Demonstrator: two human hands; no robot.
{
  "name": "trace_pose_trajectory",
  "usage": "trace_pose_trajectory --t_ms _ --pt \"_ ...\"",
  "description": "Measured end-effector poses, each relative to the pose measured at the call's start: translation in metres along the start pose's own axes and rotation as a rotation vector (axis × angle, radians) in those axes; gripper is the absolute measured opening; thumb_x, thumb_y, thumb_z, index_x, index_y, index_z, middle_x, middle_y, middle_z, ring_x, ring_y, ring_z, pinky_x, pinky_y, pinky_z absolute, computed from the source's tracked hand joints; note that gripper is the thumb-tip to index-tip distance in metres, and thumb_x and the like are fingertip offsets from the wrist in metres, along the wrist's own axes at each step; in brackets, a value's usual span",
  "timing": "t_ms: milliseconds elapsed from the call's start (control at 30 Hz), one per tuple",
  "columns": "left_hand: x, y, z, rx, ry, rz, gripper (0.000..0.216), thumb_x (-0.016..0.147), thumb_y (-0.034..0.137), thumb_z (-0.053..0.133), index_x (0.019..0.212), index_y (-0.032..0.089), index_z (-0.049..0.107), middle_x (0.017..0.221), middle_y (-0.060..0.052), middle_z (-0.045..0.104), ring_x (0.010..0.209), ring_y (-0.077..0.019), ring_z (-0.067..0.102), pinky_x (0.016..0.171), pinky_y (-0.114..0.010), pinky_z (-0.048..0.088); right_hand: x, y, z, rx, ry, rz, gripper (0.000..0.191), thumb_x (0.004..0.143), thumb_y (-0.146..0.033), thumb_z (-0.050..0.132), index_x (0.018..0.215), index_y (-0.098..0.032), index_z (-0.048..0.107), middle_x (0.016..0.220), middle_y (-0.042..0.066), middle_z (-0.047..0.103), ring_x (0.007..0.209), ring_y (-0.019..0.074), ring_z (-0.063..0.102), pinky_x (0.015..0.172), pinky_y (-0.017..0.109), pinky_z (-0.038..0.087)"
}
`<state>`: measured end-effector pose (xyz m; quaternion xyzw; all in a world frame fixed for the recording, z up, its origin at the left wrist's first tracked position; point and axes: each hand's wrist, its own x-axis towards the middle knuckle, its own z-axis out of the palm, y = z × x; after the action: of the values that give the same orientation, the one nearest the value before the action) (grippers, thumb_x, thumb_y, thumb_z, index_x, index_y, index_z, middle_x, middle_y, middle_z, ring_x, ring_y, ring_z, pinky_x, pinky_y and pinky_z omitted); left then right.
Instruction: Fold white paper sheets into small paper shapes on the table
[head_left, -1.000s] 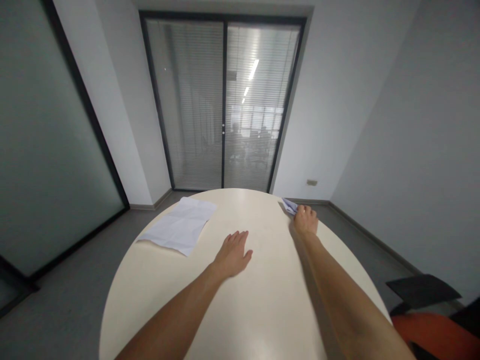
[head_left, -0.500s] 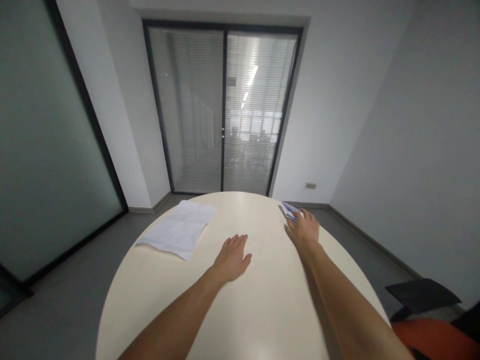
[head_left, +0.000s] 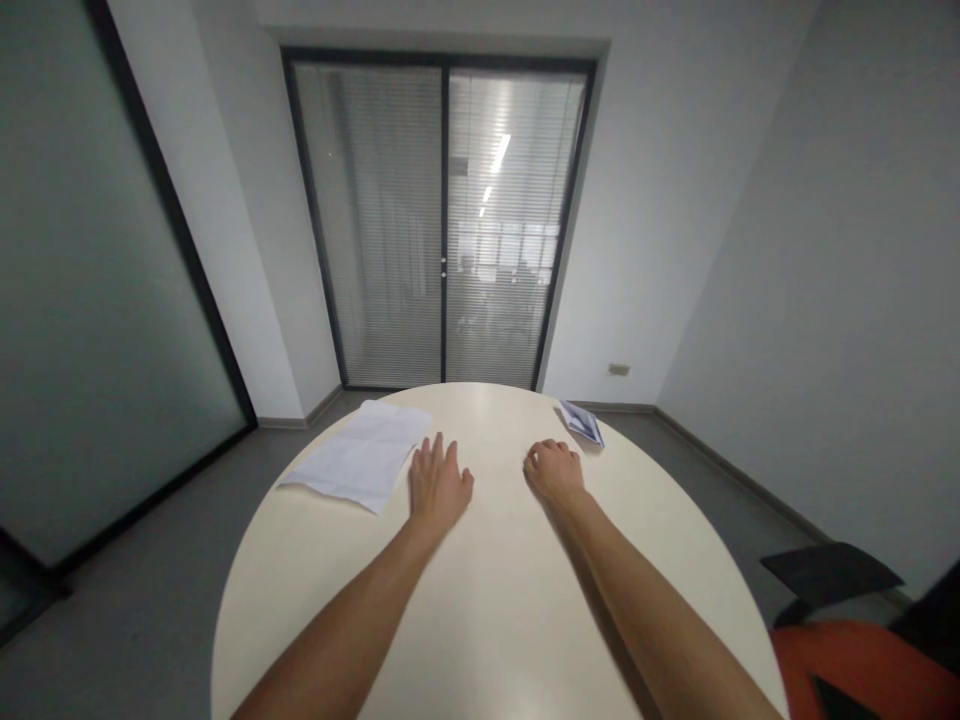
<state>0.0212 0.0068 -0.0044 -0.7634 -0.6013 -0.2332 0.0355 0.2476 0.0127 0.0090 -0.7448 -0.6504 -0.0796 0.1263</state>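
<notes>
My left hand (head_left: 439,485) is spread open, low over the table, right beside the edge of a creased white sheet of paper (head_left: 360,455). The fingers seem to touch neither the sheet nor anything else that I can make out. On the right, my right hand (head_left: 555,468) is held over the tabletop with its fingers curled in, and nothing shows in it. Beyond that hand, near the far right rim, lies a folded piece of paper (head_left: 583,423) with blue-grey printing, apart from the fingers.
Both arms reach across a round cream table (head_left: 487,620). An orange-red chair (head_left: 847,665) with a black armrest (head_left: 832,573) stands at the lower right. Behind the table is a glazed partition with blinds (head_left: 442,220); a frosted glass panel (head_left: 90,300) is on the left.
My right hand has let go of the folded paper and drawn back to the left, leaving it near the rim. My left hand has moved left and forward, towards the white sheet.
</notes>
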Motion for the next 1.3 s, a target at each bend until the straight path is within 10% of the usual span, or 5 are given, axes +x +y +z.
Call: trace_pose_trajectory --t_ms 267,700,1100,1300 --pt "-0.005 -0.016 0.005 0.154 -0.094 -0.231 0.066 0.095 0.051 0.037 0.146 0.009 0.044 0.148 -0.026 0.047 0.137 -0.0447 0.041 0.112 -0.062 0.023 -0.034 0.013 0.005 0.133 -0.02 -0.06 0.033 0.098 -0.034 0.044 0.116 -0.02 0.068 0.124 0.011 0.067 0.113 0.0263 0.06 0.091 0.034 0.044" --pt "-0.035 0.056 -0.017 -0.196 -0.304 0.502 0.036 0.1 0.04 0.037 0.105 0.022 0.069 0.108 -0.009 0.073 0.103 -0.0252 0.066 0.093 -0.037 0.048 -0.035 -0.004 -0.01 0.267 0.142 -0.192 0.036 0.099 -0.03 0.045 0.126 -0.018 0.065 0.137 0.011 0.061 0.127 0.0225 0.051 0.11 0.033 0.035" --pt "-0.019 0.024 -0.007 -0.066 -0.173 0.154 0.055 0.09 0.028 0.05 0.141 0.011 0.048 0.156 -0.017 0.039 0.143 -0.032 0.036 0.117 -0.045 0.03 -0.053 -0.026 -0.007 0.237 -0.11 -0.215 0.037 0.09 -0.04 0.058 0.118 -0.017 0.065 0.123 0.013 0.065 0.116 0.0262 0.057 0.1 0.037 0.039" --pt "-0.015 0.018 -0.014 -0.012 -0.255 0.17 0.035 0.092 0.03 0.045 0.116 0.017 0.067 0.123 -0.016 0.065 0.12 -0.0325 0.056 0.102 -0.047 0.043 -0.057 -0.035 -0.019 0.217 -0.134 -0.231 0.024 0.088 -0.033 0.058 0.103 -0.017 0.067 0.11 0.012 0.067 0.1 0.0246 0.062 0.086 0.033 0.043"
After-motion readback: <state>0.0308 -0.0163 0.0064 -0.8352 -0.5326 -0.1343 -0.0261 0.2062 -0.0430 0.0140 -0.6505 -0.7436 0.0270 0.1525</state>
